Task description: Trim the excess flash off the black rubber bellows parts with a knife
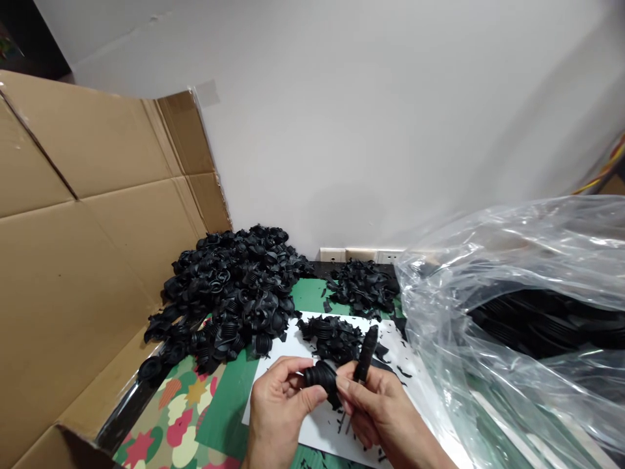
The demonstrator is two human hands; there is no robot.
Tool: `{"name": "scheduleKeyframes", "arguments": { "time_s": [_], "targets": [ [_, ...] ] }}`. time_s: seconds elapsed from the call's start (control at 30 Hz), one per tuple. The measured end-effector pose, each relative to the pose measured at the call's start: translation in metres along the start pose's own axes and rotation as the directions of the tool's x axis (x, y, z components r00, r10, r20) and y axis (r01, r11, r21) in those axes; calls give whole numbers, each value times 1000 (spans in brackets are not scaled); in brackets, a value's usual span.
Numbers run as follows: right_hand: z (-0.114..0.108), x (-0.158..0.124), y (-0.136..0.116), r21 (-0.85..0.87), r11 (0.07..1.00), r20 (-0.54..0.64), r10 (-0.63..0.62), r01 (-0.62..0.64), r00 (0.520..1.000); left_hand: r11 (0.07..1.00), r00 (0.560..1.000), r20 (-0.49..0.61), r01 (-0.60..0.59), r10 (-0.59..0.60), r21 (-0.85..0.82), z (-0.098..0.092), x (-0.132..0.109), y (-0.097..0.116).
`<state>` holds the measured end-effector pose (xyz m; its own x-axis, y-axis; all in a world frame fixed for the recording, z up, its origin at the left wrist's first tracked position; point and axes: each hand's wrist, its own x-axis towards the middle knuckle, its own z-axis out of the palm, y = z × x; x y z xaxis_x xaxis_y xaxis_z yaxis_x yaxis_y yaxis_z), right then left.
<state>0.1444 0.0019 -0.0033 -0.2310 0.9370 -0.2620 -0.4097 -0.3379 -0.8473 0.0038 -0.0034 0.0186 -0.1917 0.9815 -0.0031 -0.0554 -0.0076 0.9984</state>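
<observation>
My left hand pinches a small black ribbed rubber boot between thumb and fingers. My right hand touches the same boot with its fingertips and also grips a thin black tool that sticks upward. Both hands hover over a white sheet strewn with black rubber trimmings. A small heap of black rubber pieces lies on the sheet just beyond my hands.
A big pile of black ribbed boots lies at the left against an opened cardboard box. A smaller heap sits by the wall. A clear plastic bag with black parts fills the right. A green mat and patterned cloth cover the table.
</observation>
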Motion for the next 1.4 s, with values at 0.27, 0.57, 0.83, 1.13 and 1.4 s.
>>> {"name": "scheduleKeyframes", "arguments": {
  "time_s": [0.27, 0.57, 0.83, 1.13, 1.4],
  "targets": [
    [2, 1, -2, -29, 999, 19, -13, 14, 1000, 1000, 1000, -5, -24, 24, 9, -1, 0, -1],
    [3, 3, -1, -50, 998, 44, -27, 29, 999, 974, 992, 58, 123, -114, -189, -2, 1, -9],
    [-6, 3, -18, -40, 994, -139, -106, 101, 985, 811, 932, 217, 360, -291, -461, -12, 2, -3],
    [-2, -14, -42, -134, 977, -88, -181, 168, 980, 842, 926, 261, 361, -273, -402, -7, -5, -3],
    [-8, -39, -61, -30, 970, -32, -241, 240, 970, 841, 912, 284, 389, -294, -377, 2, -10, 1]
  ]
}}
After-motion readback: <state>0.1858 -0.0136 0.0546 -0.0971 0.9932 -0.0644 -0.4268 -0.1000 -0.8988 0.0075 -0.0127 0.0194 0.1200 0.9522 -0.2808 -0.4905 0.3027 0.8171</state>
